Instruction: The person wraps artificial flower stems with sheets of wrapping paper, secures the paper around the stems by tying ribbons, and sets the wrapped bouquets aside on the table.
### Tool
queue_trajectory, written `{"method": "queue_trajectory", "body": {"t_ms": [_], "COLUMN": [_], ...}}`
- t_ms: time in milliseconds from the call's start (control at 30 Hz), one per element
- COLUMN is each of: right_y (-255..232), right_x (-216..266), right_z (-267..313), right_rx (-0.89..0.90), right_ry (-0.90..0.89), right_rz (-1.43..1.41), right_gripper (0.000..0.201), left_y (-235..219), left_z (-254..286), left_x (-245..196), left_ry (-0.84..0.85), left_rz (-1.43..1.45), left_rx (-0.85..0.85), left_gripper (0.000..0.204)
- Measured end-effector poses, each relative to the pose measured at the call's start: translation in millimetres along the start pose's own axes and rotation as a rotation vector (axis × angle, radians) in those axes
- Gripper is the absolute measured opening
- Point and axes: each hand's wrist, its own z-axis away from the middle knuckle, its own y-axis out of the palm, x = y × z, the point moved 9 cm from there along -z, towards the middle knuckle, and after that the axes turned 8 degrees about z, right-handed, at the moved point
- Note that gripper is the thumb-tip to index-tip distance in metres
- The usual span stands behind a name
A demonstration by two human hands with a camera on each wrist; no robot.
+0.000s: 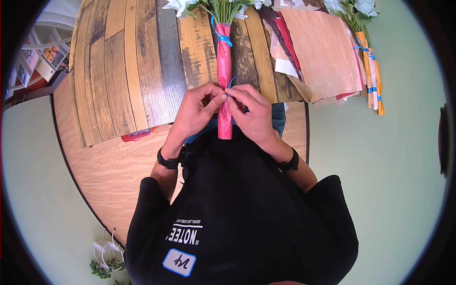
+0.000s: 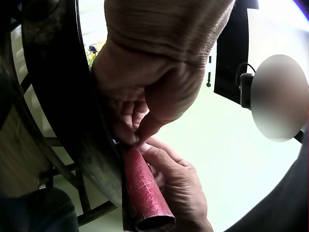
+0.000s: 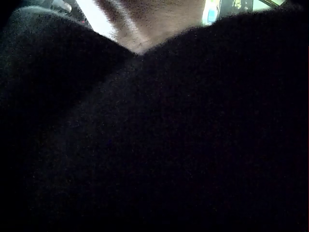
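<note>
A bouquet stem wrapped in red paper [image 1: 224, 61] lies across the table edge, its lower end sticking out towards the body. White flowers [image 1: 180, 6] and green stems [image 1: 222, 10] show at its top. One blue ribbon [image 1: 225, 41] is tied round the upper part of the wrap. Lower down, my left hand [image 1: 202, 108] and right hand [image 1: 252, 114] meet over the wrap, thumbs and fingertips pinching a second blue ribbon [image 1: 232, 81]. In the left wrist view the open paper end [image 2: 154, 220] points down below the fingers. Dark cloth [image 3: 145, 135] mostly blocks the right wrist view.
On the wooden table [image 1: 109, 71], sheets of wrapping paper [image 1: 327, 52] are stacked to the right. Beyond them, on the right, are more wrapped bouquets [image 1: 370, 71] with blue ties. A shelf [image 1: 42, 57] stands at the far left, and a red object [image 1: 136, 135] shows below the table edge.
</note>
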Motion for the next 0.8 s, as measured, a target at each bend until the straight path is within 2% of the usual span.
{"method": "queue_trajectory", "body": {"t_ms": [433,600,800], "right_y": [-1,2,1], "right_x": [-3,-11,-12], "right_z": [-1,0,0], "right_rx": [-0.013,0.019,0.033], "right_ry": [0.051,0.152,0.182], "right_rz": [-0.005,-0.085,-0.102], "right_gripper": [0.016,0.014,0.014], "left_y": [-1,0,4], "left_z": [4,5,10], "left_x": [-11,-14,-26], "left_ry": [0.147,0.211,0.354], "left_rz": [-0.152,-0.183,-0.244], "left_rx": [-0.112,-0.134,-0.173], "left_gripper": [0.009,0.009,0.006]}}
